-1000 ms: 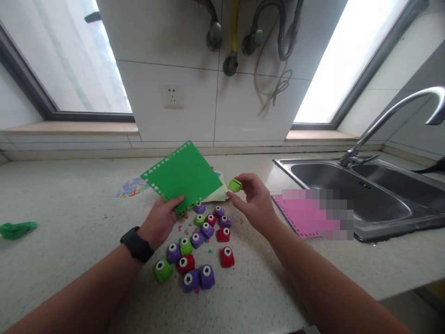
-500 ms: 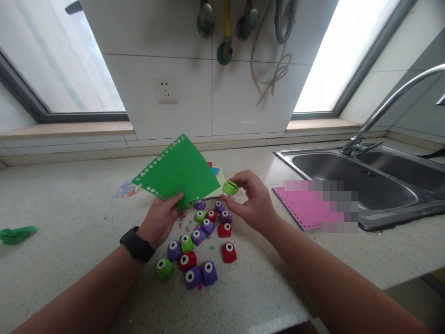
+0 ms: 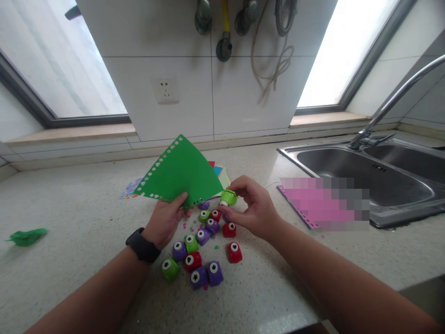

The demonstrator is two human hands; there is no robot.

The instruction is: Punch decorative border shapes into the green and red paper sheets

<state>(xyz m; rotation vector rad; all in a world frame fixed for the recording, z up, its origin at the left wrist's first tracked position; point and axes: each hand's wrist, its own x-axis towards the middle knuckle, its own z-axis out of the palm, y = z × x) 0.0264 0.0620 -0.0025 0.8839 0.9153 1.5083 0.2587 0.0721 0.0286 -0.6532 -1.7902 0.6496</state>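
Note:
My left hand (image 3: pixel 167 221) is closed on the lower edge of a green sheet of paper (image 3: pixel 184 169), thumb on top. Small shapes are punched along two of the sheet's edges. My right hand (image 3: pixel 255 206) pinches a light green craft punch (image 3: pixel 228 197) between thumb and fingers, close by the sheet's right corner; I cannot tell whether they touch. Below both hands several purple, red and green punches stand on the counter, among them a red punch (image 3: pixel 234 252), a purple punch (image 3: pixel 215 273) and a green punch (image 3: pixel 170 269). Tiny punched-out paper bits lie between them.
Coloured papers (image 3: pixel 222 174) lie behind the green sheet. To the right, a pink punched sheet (image 3: pixel 306 204), partly blurred out, lies beside the steel sink (image 3: pixel 347 164). A crumpled green piece (image 3: pixel 28 237) rests at far left, and a heap of paper bits (image 3: pixel 130 188) lies left of the sheet.
My right hand has turned the green punch so its white button points lower. The sheet's right corner and the punch have shifted slightly down. The view has moved a little.

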